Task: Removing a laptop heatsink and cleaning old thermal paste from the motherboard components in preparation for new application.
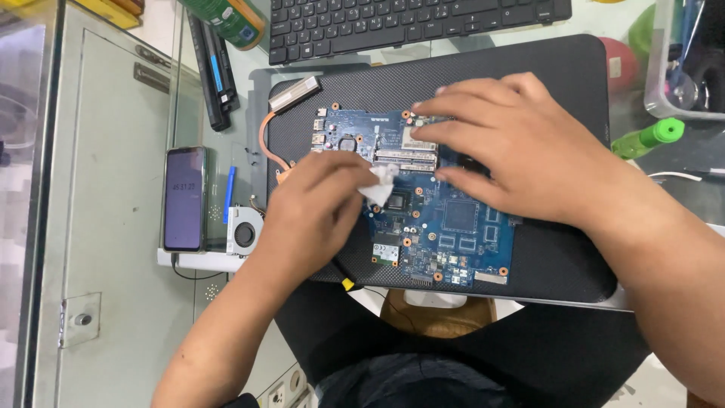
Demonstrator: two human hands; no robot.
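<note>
Left hand, fingers pinched on a white wipe at frame centre, should rub the chip lightly while the right hand, fingers spread flat, steadies the board.

Surroundings: a black keyboard along the top edge, a dark laptop battery and green can at upper left, a smartphone beside a blue pen and small cooling fan, and a green-capped bottle at right.
</note>
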